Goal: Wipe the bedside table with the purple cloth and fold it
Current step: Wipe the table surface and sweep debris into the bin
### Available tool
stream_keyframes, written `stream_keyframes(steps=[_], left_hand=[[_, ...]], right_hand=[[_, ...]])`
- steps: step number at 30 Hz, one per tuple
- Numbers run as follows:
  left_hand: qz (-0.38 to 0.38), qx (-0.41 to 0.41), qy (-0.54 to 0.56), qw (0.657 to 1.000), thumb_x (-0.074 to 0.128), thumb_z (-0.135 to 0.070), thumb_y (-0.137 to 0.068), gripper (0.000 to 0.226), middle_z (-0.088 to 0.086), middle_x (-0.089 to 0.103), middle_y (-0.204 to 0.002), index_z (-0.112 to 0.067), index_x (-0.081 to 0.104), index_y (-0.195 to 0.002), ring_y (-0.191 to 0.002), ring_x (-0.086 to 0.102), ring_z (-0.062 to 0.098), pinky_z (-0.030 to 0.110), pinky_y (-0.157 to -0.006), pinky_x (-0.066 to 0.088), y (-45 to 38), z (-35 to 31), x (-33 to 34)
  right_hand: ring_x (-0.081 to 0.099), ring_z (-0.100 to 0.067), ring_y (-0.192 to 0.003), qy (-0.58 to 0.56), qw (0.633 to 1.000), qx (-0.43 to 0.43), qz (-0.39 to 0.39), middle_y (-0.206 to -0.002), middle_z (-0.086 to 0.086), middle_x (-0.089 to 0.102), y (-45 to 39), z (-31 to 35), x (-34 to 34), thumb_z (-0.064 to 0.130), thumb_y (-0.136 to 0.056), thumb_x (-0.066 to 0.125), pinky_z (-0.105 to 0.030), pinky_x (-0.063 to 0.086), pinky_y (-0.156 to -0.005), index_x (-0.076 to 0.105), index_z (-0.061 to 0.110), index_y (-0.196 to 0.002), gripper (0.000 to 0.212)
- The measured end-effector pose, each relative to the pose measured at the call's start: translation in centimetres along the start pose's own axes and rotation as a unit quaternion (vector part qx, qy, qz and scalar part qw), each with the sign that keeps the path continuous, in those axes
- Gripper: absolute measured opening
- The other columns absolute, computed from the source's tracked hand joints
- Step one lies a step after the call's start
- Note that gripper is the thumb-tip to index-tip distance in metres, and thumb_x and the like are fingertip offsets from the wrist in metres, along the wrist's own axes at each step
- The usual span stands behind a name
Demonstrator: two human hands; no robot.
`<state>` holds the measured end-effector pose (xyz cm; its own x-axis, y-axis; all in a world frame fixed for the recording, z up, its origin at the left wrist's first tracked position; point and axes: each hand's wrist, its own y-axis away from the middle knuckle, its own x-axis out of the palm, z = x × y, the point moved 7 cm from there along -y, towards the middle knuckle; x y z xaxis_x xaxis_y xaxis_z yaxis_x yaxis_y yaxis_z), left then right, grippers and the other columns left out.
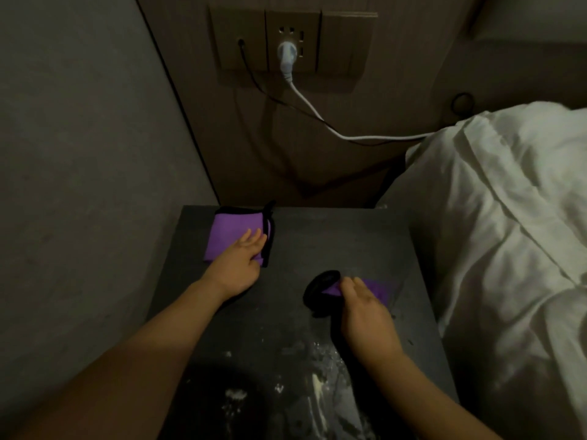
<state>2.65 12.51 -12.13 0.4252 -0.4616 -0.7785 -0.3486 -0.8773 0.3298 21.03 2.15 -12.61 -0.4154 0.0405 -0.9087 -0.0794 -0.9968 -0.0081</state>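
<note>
now the left hand (236, 265) presses flat on the folded purple cloth (232, 236) at frame centre-left; the right hand (362, 309) pinches a second purple cloth (378, 289); better to smooth edges evenly.

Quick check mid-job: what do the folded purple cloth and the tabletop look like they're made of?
Folded purple cloth: soft matte fabric, probably microfibre, with black stitched edging; it lies flat under the left hand and shows no shine.
Bedside table: hard, dark top, possibly stone or laminate; its finish is dull and mottled, with pale smears or flecks near the front edge. In this dim light I cannot tell which material it is.
</note>
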Motion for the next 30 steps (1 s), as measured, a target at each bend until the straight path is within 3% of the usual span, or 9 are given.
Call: stream_keyframes(steps=[4,7,9,11,14,17,21,25,30], left_hand=[[0.000,0.006,-0.003,1.000,0.036,-0.004,-0.092,0.057,0.002,0.009,-0.157,-0.015,0.016,-0.145,-0.145,0.003,0.013,0.023,-0.116,0.003,0.1,0.3,0.2],[-0.006,0.008,0.005,1.000,0.037,-0.004,-0.092,0.058,0.001,0.009,-0.157,-0.016,0.017,-0.145,-0.145,0.004,0.013,0.023,-0.116,0.003,0.2,0.2,0.2],[-0.017,0.010,0.008,1.000,0.039,-0.004,-0.092,0.058,0.001,0.010,-0.157,-0.016,0.017,-0.145,-0.145,0.004,0.012,0.023,-0.115,0.004,0.0,0.2,0.0],[-0.026,0.013,0.008,1.000,0.040,-0.004,-0.092,0.058,0.000,0.011,-0.157,-0.016,0.018,-0.145,-0.145,0.005,0.012,0.022,-0.115,0.004,0.0,0.2,0.0],[-0.030,0.018,0.013,0.999,0.039,-0.002,-0.092,0.058,0.000,0.011,-0.157,-0.014,0.019,-0.144,-0.145,0.005,0.012,0.017,-0.111,0.002,-0.1,0.2,0.2],[-0.039,0.021,0.013,0.999,0.040,-0.001,-0.091,0.058,0.000,0.013,-0.156,-0.015,0.020,-0.144,-0.145,0.006,0.012,0.014,-0.108,0.000,-0.3,0.8,0.3],[-0.036,0.018,0.012,0.999,0.040,-0.002,-0.090,0.059,0.000,0.014,-0.156,-0.017,0.020,-0.144,-0.145,0.006,0.012,0.021,-0.114,0.002,-0.6,1.3,0.5],[-0.024,0.013,0.010,1.000,0.039,-0.002,-0.091,0.059,0.000,0.013,-0.156,-0.017,0.019,-0.144,-0.145,0.005,0.012,0.023,-0.116,0.002,-0.5,1.3,0.3],[-0.009,0.004,0.019,1.000,0.038,-0.004,-0.092,0.058,0.000,0.010,-0.157,-0.017,0.017,-0.145,-0.145,0.003,0.012,0.022,-0.115,0.001,-0.2,0.5,0.2]], right_hand=[[0.067,-0.022,-0.070,0.032,0.998,-0.057,0.025,-0.085,-0.009,0.067,2.4,1.1,0.2,0.002,-0.055,0.059,-0.023,0.047,-0.057,0.060,0.009,-0.090,0.036],[0.062,-0.036,-0.085,0.002,0.999,0.001,0.041,-0.095,-0.019,0.065,-1.2,-0.1,-1.1,0.001,-0.079,0.053,-0.035,0.046,-0.066,0.057,0.006,-0.102,0.024],[0.063,-0.037,-0.087,-0.070,0.997,0.042,-0.008,-0.095,-0.023,0.067,-3.7,-1.3,-3.2,0.006,-0.088,0.048,-0.033,0.042,-0.065,0.058,0.006,-0.105,0.020],[0.063,-0.032,-0.088,-0.152,0.981,0.069,-0.095,-0.096,-0.021,0.068,-5.2,-2.7,-6.5,0.004,-0.090,0.046,-0.021,0.034,-0.063,0.060,0.003,-0.106,0.021],[0.060,-0.027,-0.080,-0.167,0.972,0.071,-0.150,-0.090,-0.018,0.064,-7.4,-4.2,-9.2,0.003,-0.092,0.043,-0.016,0.030,-0.060,0.057,0.001,-0.108,0.021],[0.059,-0.024,-0.082,-0.145,0.986,0.048,-0.064,-0.090,-0.011,0.060,-9.5,-4.3,-6.8,0.004,-0.092,0.043,-0.019,0.034,-0.064,0.055,0.005,-0.112,0.023],[0.055,-0.032,-0.111,-0.103,0.994,0.035,0.019,-0.124,-0.018,0.057,-8.2,-4.4,-1.6,0.005,-0.089,0.048,-0.032,0.039,-0.093,0.049,0.007,-0.127,0.037],[0.056,-0.030,-0.112,-0.134,0.988,-0.057,0.045,-0.124,-0.017,0.057,-1.9,-2.2,0.4,0.012,-0.083,0.047,-0.019,0.030,-0.096,0.053,0.009,-0.124,0.042],[0.045,-0.004,-0.117,-0.191,0.969,-0.087,0.134,-0.126,0.003,0.054,6.0,-1.6,1.4,0.026,-0.079,0.035,-0.004,0.022,-0.102,0.038,0.037,-0.125,0.048]])
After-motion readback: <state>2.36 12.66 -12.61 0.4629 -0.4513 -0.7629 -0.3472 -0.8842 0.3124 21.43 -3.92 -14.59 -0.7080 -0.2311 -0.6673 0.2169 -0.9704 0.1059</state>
